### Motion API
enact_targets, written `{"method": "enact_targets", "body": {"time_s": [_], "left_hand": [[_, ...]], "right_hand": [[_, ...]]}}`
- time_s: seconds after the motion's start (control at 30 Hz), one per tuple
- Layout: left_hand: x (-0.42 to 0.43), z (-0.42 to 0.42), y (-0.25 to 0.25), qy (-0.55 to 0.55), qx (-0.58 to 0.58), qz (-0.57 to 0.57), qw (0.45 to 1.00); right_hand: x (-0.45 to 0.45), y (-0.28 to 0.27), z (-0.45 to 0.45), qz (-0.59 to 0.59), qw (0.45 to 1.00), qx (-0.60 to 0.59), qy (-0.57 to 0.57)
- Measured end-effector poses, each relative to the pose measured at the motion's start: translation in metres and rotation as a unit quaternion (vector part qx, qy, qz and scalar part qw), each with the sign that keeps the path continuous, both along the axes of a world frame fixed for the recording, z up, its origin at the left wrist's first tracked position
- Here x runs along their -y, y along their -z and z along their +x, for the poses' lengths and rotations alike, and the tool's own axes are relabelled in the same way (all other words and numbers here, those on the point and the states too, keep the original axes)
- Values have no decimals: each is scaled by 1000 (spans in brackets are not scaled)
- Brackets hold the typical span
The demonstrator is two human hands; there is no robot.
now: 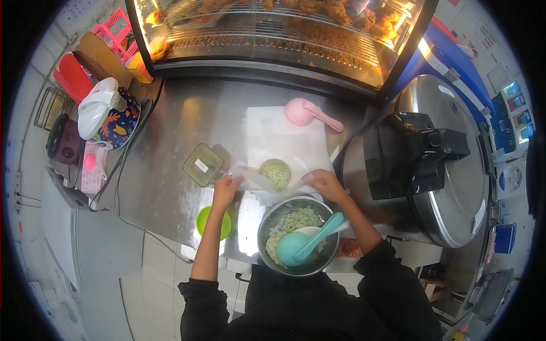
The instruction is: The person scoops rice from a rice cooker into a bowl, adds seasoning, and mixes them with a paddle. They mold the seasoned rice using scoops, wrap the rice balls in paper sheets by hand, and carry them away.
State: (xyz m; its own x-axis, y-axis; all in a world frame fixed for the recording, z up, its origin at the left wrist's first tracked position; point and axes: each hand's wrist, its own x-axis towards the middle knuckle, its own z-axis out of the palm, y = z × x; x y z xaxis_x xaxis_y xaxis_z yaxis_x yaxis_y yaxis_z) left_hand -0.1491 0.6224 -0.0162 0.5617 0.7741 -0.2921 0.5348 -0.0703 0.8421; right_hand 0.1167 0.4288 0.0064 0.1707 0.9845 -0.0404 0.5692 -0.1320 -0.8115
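Observation:
A mound of greenish rice (275, 173) lies on a sheet of white wrapping paper (264, 142), atop a stack of similar sheets. My left hand (228, 186) pinches the paper's near left edge, fingers closed. On the other side, my right hand (323, 184) pinches the near right edge. Just below the paper stands a metal bowl (263, 250) of the same rice, with a teal rice scoop (294, 248) resting in it. Beyond the mound, a pink scoop (301, 112) lies on the sheets. A light green bowl (221, 226) sits under my left forearm.
A clear container with a white label (201, 165) stands left of the paper. On the right is a large rice cooker (449, 165). A lit display case (267, 74) of fried food spans the back. Cables (126, 145) and a floral pot (119, 122) are at left.

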Motion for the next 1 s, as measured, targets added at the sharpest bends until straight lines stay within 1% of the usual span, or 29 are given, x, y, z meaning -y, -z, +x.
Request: {"method": "enact_targets", "body": {"time_s": [0.03,0.07,0.1,0.13,0.17,0.23,0.27,0.33,0.37,0.43,0.47,0.5,0.53,0.57,0.6,0.63,0.7,0.73,0.8,0.83,0.9,0.93,1.0], "left_hand": [[1,1,9,-39,21,-34,998],[3,4,18,-40,21,-33,998],[6,8,29,-79,0,75,994],[11,12,31,-116,-21,182,976],[15,16,32,-118,-21,182,976],[24,29,18,-162,-135,237,948],[27,34,10,-163,-134,237,948],[31,41,-4,-133,-216,192,948],[32,41,-5,-134,-216,191,948],[30,43,-7,-119,-252,130,951],[37,46,-8,-124,-250,131,951],[53,49,-10,-136,-265,289,910],[63,50,-12,-145,-273,440,843],[68,46,-11,-12,-272,479,834],[72,43,-11,125,-269,506,810],[74,44,-11,124,-272,505,810],[73,53,-15,231,-132,487,832],[73,56,-18,228,-134,490,830],[75,57,-24,215,-143,466,846],[73,57,-25,214,-145,465,847],[74,57,-25,224,-146,448,853],[76,56,-25,224,-147,445,854],[75,55,-25,219,-141,446,856]], "right_hand": [[-1,5,0,-79,972,-202,95],[-3,10,-2,-79,972,-202,93],[-8,11,-7,-34,973,-206,101],[-10,15,-8,11,972,-210,107],[-13,17,-6,11,972,-209,105],[-18,23,2,-123,962,-162,179],[-19,24,3,-123,963,-161,179],[-21,24,1,-197,960,24,196],[-22,24,-1,-198,960,26,195],[-27,21,-10,-210,951,95,208],[-29,19,-15,-207,952,97,205],[-32,7,-24,-135,940,201,241],[-41,-1,-29,-60,911,301,275],[-57,-1,-26,-54,912,301,273],[-75,2,-22,12,937,273,216],[-93,5,-18,77,954,242,159],[-139,8,-10,21,965,252,67],[-153,11,-5,25,965,252,65],[-178,12,0,8,970,242,-14],[-187,11,1,8,971,240,-16],[-197,13,2,-105,958,263,-50],[-200,14,3,-107,958,262,-53],[-205,9,4,-156,955,230,-104]]}}
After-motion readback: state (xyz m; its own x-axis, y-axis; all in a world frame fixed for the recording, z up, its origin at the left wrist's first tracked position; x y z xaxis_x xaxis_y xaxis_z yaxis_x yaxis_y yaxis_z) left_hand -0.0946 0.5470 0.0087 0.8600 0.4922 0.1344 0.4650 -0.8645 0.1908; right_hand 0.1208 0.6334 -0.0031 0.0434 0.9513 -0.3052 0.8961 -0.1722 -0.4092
